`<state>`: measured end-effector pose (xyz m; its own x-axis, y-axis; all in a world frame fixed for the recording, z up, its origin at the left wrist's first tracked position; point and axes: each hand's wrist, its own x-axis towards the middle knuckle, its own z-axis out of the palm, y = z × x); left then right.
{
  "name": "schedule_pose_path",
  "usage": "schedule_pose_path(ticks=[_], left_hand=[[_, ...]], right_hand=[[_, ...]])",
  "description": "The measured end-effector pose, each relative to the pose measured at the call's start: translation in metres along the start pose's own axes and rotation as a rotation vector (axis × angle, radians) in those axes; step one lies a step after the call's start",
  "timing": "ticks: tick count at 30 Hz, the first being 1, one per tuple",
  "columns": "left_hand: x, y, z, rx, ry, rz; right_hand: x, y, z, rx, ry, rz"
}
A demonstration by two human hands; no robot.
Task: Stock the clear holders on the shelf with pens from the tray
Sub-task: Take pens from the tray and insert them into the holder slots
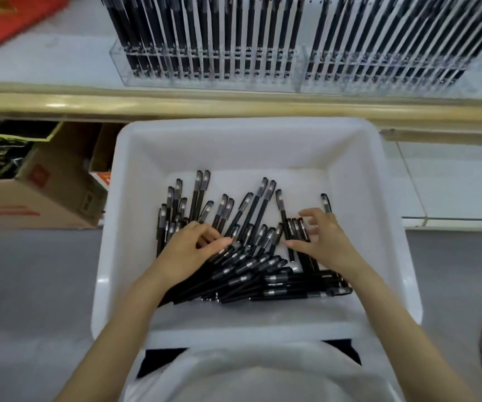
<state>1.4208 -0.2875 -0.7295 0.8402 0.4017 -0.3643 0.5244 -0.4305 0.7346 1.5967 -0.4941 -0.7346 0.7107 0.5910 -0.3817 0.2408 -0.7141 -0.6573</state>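
In the white tray (242, 126) right in front of the person there's a messy heap of black pens (251, 210). The left hand (189, 253) sits on the left of the pile, fingers (207, 232) curled down onto it; can't tell if it's really gripping any. The right hand (325, 239) rests on the right side, fingers spread and loose, tips touching pens. Up on the shelf (45, 62), the clear holders (210, 79) are packed with upright pens.

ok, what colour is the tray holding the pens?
Plain white tray, no pattern; the pens in it are black. Shows best in the head view.
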Motion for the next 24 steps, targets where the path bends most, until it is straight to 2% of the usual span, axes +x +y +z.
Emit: schedule_pose_path(ticks=[5,11,18,21,24], left_hand=[[0.002,-0.004,-0.001,0.004,-0.189,-0.075],[0.011,-0.015,-0.003,-0.016,-0.270,-0.079],[0.018,-0.013,-0.009,-0.234,-0.192,-0.125],[0.020,-0.005,-0.016,-0.372,-0.116,-0.142],[0.023,0.011,-0.028,-0.411,-0.055,-0.097]], right_hand=[[0.005,-0.001,0.009,0.129,-0.249,0.053],[0.013,-0.008,0.013,0.176,-0.374,0.035],[0.019,-0.013,0.005,0.145,-0.288,-0.015],[0.019,-0.020,-0.001,0.085,-0.193,-0.069],[0.021,-0.035,-0.011,0.164,-0.149,-0.082]])
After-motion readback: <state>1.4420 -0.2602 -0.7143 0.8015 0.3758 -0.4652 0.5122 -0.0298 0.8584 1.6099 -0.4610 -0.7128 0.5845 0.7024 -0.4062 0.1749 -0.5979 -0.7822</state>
